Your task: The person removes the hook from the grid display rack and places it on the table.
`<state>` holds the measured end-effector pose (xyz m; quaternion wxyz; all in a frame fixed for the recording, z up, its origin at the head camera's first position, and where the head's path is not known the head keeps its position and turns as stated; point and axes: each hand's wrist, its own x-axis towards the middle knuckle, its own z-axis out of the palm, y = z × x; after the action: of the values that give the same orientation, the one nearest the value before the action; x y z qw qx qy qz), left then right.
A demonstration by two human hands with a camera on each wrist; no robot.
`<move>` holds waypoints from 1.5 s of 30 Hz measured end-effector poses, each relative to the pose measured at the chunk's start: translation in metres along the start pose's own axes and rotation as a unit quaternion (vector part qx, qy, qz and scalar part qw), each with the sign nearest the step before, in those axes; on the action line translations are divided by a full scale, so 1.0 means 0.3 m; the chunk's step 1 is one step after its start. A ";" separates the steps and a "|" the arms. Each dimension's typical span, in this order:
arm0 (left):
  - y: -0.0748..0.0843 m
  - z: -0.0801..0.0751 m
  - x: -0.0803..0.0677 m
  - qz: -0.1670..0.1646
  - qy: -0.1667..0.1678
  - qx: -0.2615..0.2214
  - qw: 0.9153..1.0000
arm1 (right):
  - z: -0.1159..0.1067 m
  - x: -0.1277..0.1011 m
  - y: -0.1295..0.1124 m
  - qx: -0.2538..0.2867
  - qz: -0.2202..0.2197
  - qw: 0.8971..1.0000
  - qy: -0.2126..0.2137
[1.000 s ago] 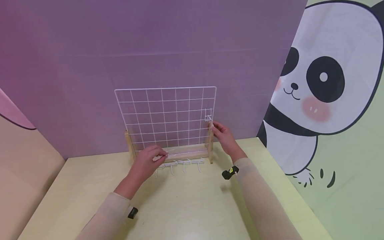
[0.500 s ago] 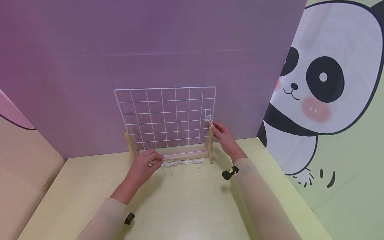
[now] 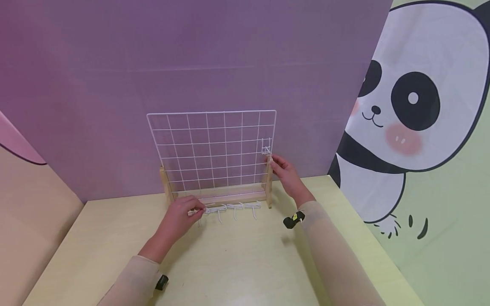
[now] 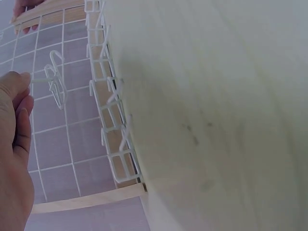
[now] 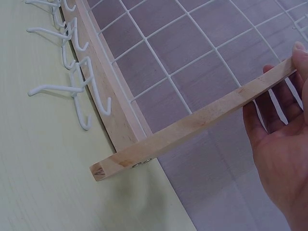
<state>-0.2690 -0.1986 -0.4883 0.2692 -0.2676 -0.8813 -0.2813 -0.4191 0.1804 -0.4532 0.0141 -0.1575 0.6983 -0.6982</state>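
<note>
Pale wood table (image 3: 237, 263), purple wall behind. Left hand (image 3: 180, 219) pinches a hook (image 4: 53, 79); right hand (image 3: 285, 174) grasps the post (image 5: 192, 127).

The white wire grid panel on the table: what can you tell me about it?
The white wire grid panel is a square mesh of thin white wire with square cells inside a rounded outer frame. It stands upright near the purple backdrop, its bottom edge seated in a pale wooden stand with two short posts. One small white wire hook hangs near its right edge. The right hand holds the right post beside it.
</note>
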 end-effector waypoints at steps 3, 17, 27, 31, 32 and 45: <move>-0.006 0.007 -0.005 -0.005 -0.011 0.005 1.000 | 0.000 -0.002 -0.002 -0.007 0.002 1.000 0.002; -0.011 0.023 -0.007 -0.080 -0.120 -0.001 0.990 | 0.010 -0.006 -0.014 0.006 -0.004 1.000 0.009; -0.024 0.030 0.000 -0.060 -0.139 0.006 0.988 | 0.011 -0.003 -0.014 0.014 -0.004 1.000 0.006; -0.025 0.031 0.003 -0.067 -0.149 0.003 0.987 | 0.011 -0.003 -0.012 0.016 -0.005 1.000 0.006; -0.026 0.032 0.003 -0.068 -0.149 0.002 0.986 | 0.011 -0.004 -0.012 0.015 -0.004 1.000 0.006; -0.025 0.036 0.001 -0.092 -0.157 -0.021 0.983 | 0.010 0.001 -0.007 0.013 -0.009 1.000 0.006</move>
<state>-0.2774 -0.1968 -0.4981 0.0950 -0.2320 -0.9273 -0.2781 -0.4183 0.1776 -0.4512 0.0052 -0.1593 0.6880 -0.7080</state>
